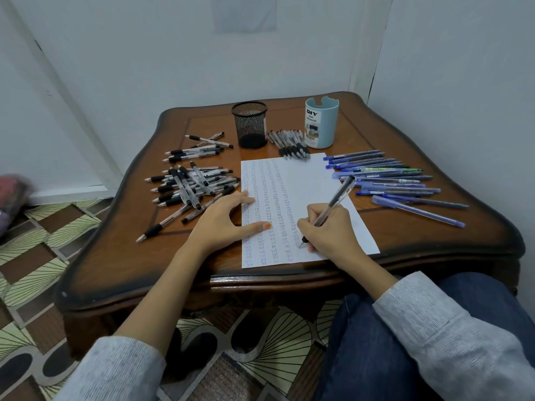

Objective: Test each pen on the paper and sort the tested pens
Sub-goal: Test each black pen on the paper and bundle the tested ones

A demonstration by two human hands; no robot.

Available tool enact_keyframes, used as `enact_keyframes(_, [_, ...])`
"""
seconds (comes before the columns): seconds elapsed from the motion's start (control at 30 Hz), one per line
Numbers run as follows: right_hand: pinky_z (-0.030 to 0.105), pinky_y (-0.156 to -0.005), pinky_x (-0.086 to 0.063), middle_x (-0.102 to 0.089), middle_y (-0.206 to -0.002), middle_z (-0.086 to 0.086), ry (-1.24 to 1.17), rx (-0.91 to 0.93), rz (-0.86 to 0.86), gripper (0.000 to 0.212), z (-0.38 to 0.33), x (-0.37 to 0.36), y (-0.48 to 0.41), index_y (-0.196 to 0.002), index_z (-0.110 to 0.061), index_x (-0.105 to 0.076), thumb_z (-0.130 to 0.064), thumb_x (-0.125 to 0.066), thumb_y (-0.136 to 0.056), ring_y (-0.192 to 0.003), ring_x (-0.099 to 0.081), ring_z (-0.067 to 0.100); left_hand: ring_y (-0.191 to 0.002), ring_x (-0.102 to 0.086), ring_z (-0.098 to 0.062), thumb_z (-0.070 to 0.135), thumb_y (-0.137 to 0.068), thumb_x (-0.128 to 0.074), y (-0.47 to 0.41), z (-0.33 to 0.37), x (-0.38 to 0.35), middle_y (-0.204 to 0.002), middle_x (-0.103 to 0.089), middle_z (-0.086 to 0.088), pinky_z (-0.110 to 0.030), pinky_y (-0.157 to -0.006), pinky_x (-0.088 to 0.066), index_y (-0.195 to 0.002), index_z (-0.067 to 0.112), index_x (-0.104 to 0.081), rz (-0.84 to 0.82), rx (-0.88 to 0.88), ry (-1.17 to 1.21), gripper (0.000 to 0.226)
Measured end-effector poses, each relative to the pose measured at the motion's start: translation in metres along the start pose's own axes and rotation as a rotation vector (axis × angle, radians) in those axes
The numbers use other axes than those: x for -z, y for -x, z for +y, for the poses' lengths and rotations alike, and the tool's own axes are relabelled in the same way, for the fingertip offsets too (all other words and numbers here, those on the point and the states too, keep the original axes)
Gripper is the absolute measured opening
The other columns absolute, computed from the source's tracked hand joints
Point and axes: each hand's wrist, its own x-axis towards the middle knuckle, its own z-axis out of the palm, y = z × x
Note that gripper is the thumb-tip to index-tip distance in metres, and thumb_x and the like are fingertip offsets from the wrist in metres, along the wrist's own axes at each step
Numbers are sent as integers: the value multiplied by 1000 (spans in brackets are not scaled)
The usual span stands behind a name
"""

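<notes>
The right hand (327,230) grips a pen (330,208), tip on the paper (301,180) near its front edge. The left hand (223,218), spread, presses the paper's left edge. The blue cup (321,123) reads "DIY".

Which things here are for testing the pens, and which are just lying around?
For the job: paper; pen in the right hand; left hand pressing the paper; black pens; blue pens; row of pens behind the paper; mesh cup and blue cup, probably for sorting.
Just lying about: blurry bundle on the floor; sheet on the wall.
</notes>
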Motion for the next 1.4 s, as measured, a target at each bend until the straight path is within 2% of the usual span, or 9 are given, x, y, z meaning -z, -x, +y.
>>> enact_keyframes(0.17, [19, -35, -34, -29, -42, 1, -20, 11, 36, 46, 1, 2, 2, -48, -10, -31, 10, -57, -79, -29, -49, 14, -136, -34, -8, 73, -63, -64, 0, -1, 0, -148, -39, 12, -38, -110, -29, -133, 30, -52, -6, 3, 6, 83])
enact_keyframes(0.33, [20, -36, -38, -29, -37, -11, -19, 4, -8, 47, 1, 2, 1, -47, -11, -31, 9, -57, -80, -29, -49, 16, -135, -34, -7, 72, -65, -67, 0, -1, -1, -148, -39, 13, -35, -108, -28, -133, 30, -52, -4, 2, 5, 80])
enact_keyframes(0.5, [16, -35, -33, -27, -37, -10, -55, -3, 36, 47, 3, 2, 0, -48, -11, -29, 12, -56, -79, -29, -47, 14, -135, -34, -8, 69, -67, -67, -1, -1, 0, -148, -40, 13, -37, -110, -29, -133, 30, -52, -2, 2, 7, 77])
enact_keyframes(0.67, [22, -36, -36, -27, -39, -4, -32, -5, 7, 44, 3, 2, -1, -49, -10, -31, 10, -56, -79, -28, -47, 15, -135, -34, -7, 78, -62, -64, -1, -2, -1, -148, -40, 13, -38, -110, -30, -133, 31, -52, -5, 7, 12, 86])
enact_keyframes(0.87, [16, -33, -31, -27, -39, -7, -30, -5, 32, 46, 5, 1, 0, -50, -12, -29, 10, -56, -81, -29, -44, 15, -136, -34, -7, 78, -62, -64, -1, -3, -1, -148, -40, 12, -37, -110, -29, -132, 31, -53, -3, 5, 27, 85])
enact_keyframes(1.0, [16, -32, -27, -45, -47, 11, -231, -107, 33, 41, 0, 8, -1, -53, -6, -39, 1, -57, -89, -29, -43, 10, -137, -33, -8, 70, -67, -67, -1, -3, -1, -149, -39, 12, -39, -111, -29, -132, 31, -52, -8, 7, 20, 77])
enact_keyframes(1.07, [15, -32, -26, -53, -53, 12, -358, -154, 2, 40, -4, 10, -1, -56, -5, -44, -6, -55, -94, -31, -37, 6, -137, -33, -8, 71, -66, -68, 0, -3, -1, -149, -39, 13, -38, -110, -28, -132, 31, -52, -12, 12, 26, 79])
enact_keyframes(1.23, [14, -37, -26, -39, -44, 0, -323, -174, -56, 36, -8, 10, -2, -89, -12, -47, -45, -34, -100, -34, -30, 5, -137, -33, -9, 72, -64, -65, 0, -2, -1, -149, -39, 13, -39, -111, -29, -132, 31, -52, -11, 13, 33, 81])
enact_keyframes(1.4, [16, -41, -32, -44, -40, 2, -341, -124, -66, 33, -5, 10, -1, -91, -9, -57, -33, -38, -102, -34, -35, 9, -138, -31, -9, 73, -65, -67, 0, -3, -1, -149, -38, 13, -39, -111, -28, -132, 31, -52, -15, 25, 41, 80])
